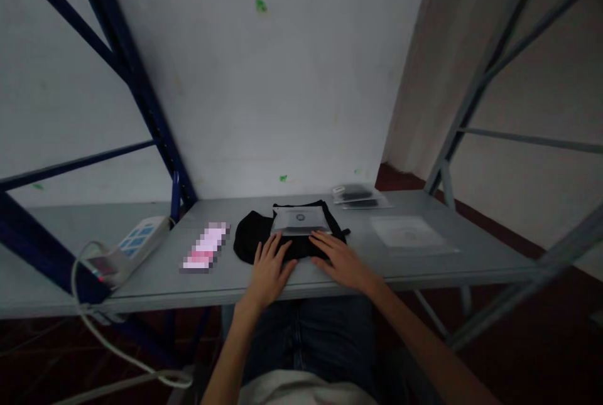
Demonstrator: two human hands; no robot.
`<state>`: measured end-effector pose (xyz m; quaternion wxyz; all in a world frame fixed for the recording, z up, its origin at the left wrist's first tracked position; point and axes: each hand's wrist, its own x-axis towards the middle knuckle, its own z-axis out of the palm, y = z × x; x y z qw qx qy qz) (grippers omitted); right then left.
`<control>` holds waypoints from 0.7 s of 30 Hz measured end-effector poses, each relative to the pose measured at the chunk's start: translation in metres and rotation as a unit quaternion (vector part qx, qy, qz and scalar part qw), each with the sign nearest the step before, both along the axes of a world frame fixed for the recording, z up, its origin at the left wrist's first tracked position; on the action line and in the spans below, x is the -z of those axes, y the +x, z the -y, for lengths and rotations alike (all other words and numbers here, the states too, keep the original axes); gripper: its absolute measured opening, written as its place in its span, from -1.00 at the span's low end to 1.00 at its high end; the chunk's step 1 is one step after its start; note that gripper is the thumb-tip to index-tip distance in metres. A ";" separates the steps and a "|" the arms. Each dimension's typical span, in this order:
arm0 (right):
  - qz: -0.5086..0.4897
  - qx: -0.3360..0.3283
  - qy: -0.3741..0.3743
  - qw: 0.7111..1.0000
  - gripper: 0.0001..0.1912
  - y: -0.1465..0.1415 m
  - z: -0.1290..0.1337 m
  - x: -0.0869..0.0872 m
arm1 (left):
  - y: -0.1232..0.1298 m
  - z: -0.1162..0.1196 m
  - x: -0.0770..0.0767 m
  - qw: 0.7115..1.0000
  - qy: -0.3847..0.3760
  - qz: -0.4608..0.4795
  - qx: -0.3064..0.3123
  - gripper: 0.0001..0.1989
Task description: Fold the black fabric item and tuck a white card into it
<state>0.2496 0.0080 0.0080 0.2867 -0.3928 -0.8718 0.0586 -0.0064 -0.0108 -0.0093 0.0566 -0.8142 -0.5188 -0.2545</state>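
Note:
A black cloth item (254, 238) lies on the grey shelf table, with a clear flat plastic packet (300, 219) on top of it. My left hand (271, 269) rests flat with fingers spread on the front edge of the black cloth, its fingertips close to the packet's lower left corner. To the right, my right hand (343, 262) lies with fingers apart on the cloth's front right part, fingertips near the packet's lower right corner. Neither hand grips anything.
On the left are a blurred-out pink and white rectangle (206, 247) and a white power strip (139, 248) with a hanging cable. Clear packets with dark contents (360, 194) lie at the back right, and a translucent bag (409, 233) on the right. Metal shelf posts (136, 91) flank the table (480, 251).

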 end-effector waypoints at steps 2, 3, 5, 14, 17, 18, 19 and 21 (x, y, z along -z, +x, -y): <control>-0.001 0.000 0.003 1.000 -0.42 0.000 0.001 -0.001 | -0.004 -0.001 0.001 1.000 -0.002 -0.004 0.002 -0.47; -0.003 -0.002 0.004 1.000 -0.41 0.000 0.002 -0.001 | -0.005 -0.001 0.001 1.000 -0.001 -0.005 0.004 -0.46; -0.007 -0.003 0.008 1.000 -0.39 0.000 0.003 -0.002 | -0.006 -0.002 0.002 1.000 0.001 -0.008 0.006 -0.44; -0.010 0.013 0.021 1.000 -0.41 -0.003 0.006 -0.001 | -0.003 0.004 -0.002 1.000 0.012 0.007 0.004 -0.49; -0.004 -0.001 0.021 1.000 -0.49 -0.004 0.008 -0.004 | -0.001 0.007 -0.003 0.999 0.026 0.020 -0.006 -0.48; 0.000 -0.003 0.019 1.000 -0.51 -0.004 0.009 -0.004 | -0.001 0.007 -0.003 0.999 0.029 0.023 -0.008 -0.48; 0.005 -0.005 0.016 1.000 -0.52 -0.004 0.010 -0.005 | 0.000 0.008 -0.004 0.999 0.030 0.026 -0.010 -0.48; 0.014 -0.004 0.013 1.000 -0.52 -0.004 0.010 -0.005 | 0.000 0.009 -0.004 0.999 0.029 0.027 -0.009 -0.48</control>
